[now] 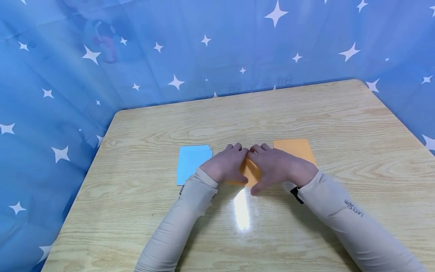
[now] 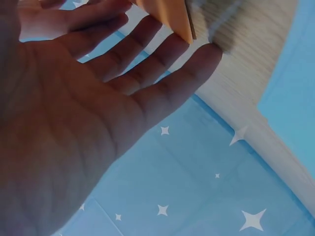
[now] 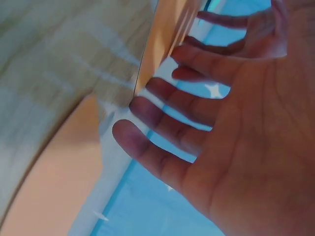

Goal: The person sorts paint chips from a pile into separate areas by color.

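A piece of orange paper [image 1: 250,172] lies between my two hands at the middle of the table, partly hidden under them. My left hand [image 1: 228,163] has its fingertips at the paper's far side, its thumb apart from the fingers. In the left wrist view the fingers [image 2: 167,93] are nearly straight, their tips right at the edge of the orange paper [image 2: 170,17]. From the other side my right hand [image 1: 275,166] reaches in, its thumb spread toward me. The right wrist view shows relaxed fingers [image 3: 157,115] along the orange paper [image 3: 160,42], whose edge shows layers.
To the left lie light blue sheets [image 1: 192,163], slightly offset on each other. Another orange sheet [image 1: 297,149] lies to the right, partly behind my right hand. The wooden table [image 1: 142,211] ends at a blue star-patterned curtain [image 1: 204,56]; a bright reflection shines in front of my hands.
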`<action>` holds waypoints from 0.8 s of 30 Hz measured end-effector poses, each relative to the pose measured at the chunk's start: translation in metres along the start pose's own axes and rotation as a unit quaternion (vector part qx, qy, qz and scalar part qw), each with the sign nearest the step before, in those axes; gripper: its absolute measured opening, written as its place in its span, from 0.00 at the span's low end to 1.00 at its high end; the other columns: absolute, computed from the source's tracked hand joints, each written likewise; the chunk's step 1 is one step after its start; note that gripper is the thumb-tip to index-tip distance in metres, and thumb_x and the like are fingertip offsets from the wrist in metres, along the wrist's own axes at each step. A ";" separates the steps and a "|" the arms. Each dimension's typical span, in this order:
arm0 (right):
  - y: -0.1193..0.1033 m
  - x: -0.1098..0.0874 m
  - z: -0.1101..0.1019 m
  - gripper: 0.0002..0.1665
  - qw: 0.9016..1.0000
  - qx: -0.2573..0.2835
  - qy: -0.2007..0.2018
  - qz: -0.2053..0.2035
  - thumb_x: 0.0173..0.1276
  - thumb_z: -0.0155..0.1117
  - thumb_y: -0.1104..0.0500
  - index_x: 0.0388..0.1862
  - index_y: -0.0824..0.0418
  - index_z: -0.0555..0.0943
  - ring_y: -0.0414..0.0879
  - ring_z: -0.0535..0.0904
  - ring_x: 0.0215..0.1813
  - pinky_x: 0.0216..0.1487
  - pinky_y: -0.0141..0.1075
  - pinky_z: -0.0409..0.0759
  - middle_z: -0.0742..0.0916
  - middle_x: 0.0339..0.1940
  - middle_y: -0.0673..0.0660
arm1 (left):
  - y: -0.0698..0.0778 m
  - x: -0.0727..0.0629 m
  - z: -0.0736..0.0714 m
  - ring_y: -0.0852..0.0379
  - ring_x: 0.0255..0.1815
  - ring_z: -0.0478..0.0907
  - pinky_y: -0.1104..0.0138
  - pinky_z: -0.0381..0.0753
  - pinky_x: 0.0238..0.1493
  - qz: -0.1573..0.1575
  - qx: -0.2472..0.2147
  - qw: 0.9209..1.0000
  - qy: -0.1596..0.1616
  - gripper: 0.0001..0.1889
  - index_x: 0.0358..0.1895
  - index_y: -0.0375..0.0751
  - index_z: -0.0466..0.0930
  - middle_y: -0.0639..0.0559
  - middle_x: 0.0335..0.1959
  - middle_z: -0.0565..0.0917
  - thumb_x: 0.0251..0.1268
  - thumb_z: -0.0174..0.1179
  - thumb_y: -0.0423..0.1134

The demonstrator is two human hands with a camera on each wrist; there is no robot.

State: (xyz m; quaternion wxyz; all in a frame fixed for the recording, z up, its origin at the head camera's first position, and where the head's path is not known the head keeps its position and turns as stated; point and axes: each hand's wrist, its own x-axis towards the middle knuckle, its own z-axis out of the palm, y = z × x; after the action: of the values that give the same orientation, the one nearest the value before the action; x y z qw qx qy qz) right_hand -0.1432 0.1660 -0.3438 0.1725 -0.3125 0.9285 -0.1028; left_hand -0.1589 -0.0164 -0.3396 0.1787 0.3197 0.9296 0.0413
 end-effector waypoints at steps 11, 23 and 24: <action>0.008 0.004 0.003 0.53 0.999 0.044 0.017 -0.013 0.56 0.80 0.44 0.74 0.66 0.68 0.59 0.68 0.63 0.61 0.53 0.76 0.73 0.66 0.63 | 0.000 0.000 0.000 0.51 0.56 0.69 0.63 0.78 0.56 0.004 -0.010 1.000 0.002 0.44 0.72 0.41 0.66 0.48 0.56 0.73 0.56 0.75 0.54; 0.005 0.004 0.006 0.53 0.999 0.015 0.033 -0.021 0.52 0.80 0.41 0.69 0.67 0.70 0.58 0.70 0.59 0.60 0.50 0.76 0.76 0.61 0.62 | -0.001 -0.002 -0.002 0.50 0.56 0.67 0.64 0.76 0.55 0.006 -0.027 0.999 -0.018 0.48 0.73 0.41 0.64 0.48 0.57 0.71 0.49 0.79 0.49; 0.004 0.004 0.006 0.54 0.999 0.010 0.035 -0.020 0.51 0.80 0.40 0.68 0.68 0.71 0.58 0.71 0.58 0.59 0.50 0.76 0.76 0.60 0.62 | -0.001 -0.002 -0.002 0.50 0.56 0.67 0.64 0.76 0.55 0.006 -0.026 1.000 -0.017 0.48 0.73 0.40 0.64 0.48 0.57 0.71 0.49 0.78 0.49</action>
State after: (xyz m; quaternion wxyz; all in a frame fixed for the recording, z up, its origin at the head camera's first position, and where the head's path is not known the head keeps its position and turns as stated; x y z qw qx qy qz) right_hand -0.1465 0.1664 -0.3518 0.1412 -0.3256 0.9264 -0.1261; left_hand -0.1588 -0.0179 -0.3376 0.2028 0.3212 0.9230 0.0606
